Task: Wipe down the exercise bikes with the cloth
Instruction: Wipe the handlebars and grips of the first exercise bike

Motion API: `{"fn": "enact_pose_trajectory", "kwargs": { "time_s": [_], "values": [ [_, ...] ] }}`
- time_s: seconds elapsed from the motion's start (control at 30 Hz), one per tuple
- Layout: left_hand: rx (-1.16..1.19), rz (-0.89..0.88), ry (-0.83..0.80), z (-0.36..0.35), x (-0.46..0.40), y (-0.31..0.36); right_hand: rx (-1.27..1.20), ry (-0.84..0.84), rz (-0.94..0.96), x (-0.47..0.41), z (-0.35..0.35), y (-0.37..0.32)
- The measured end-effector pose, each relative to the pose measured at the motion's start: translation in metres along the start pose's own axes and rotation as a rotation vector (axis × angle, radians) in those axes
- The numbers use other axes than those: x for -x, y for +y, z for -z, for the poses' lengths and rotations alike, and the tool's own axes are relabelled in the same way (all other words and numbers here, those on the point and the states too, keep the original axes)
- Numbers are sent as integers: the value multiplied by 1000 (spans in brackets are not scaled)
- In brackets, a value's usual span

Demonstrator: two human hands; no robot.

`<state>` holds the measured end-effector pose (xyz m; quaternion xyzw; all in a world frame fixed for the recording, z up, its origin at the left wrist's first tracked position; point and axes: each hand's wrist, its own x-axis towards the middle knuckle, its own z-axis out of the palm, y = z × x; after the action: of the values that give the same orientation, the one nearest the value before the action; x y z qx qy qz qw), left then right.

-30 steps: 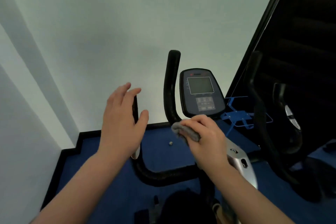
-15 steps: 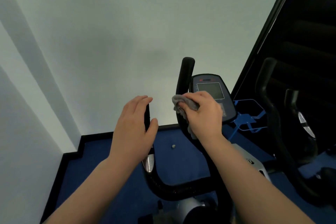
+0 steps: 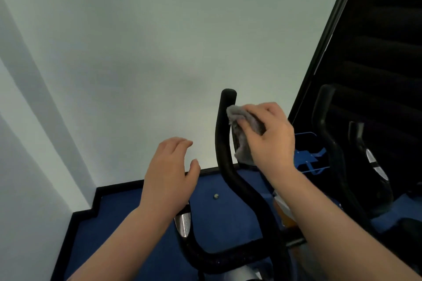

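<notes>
Against a pale wall and blue floor, the right hand point(image 3: 271, 137) bunches the grey cloth point(image 3: 242, 130) against the bike's upright handlebar point(image 3: 225, 134) to rub it, while the left hand point(image 3: 170, 173), fingers relaxed, seemingly steadies the other grip, hidden beneath it.

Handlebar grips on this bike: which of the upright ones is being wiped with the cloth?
The right-hand upright grip: the right hand presses the grey cloth against it. The left hand hides the other.
</notes>
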<state>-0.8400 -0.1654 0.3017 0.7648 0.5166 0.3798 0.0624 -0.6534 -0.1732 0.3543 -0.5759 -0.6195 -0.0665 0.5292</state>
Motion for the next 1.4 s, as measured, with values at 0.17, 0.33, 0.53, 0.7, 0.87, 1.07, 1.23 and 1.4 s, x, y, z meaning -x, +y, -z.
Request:
{"fn": "enact_pose_trajectory", "kwargs": {
  "time_s": [0.17, 0.33, 0.53, 0.7, 0.87, 1.07, 1.23, 1.4],
  "values": [
    [-24, 11, -3, 1, -5, 2, 131, -193, 129, -67, -4, -16],
    [-6, 34, 7, 0, -4, 1, 62, -177, 39, -57, 8, 4],
    [-21, 32, 8, 0, -5, 2, -121, -45, -126, -48, -16, -7],
    [-10, 30, 0, 0, -5, 0, -293, -19, -370, -2, -21, 15],
    [-18, 29, 0, -1, -5, -1, -333, 17, -295, 5, -38, 12],
    [-16, 25, 7, -2, -4, -1, -11, -260, -1, 2, -11, 20],
    [-4, 17, 3, 0, -4, -1, 17, -165, -50, 25, -29, -1],
    [12, 23, 1, 0, -4, -2, -45, -85, -158, 18, -23, 5]
  ]
}}
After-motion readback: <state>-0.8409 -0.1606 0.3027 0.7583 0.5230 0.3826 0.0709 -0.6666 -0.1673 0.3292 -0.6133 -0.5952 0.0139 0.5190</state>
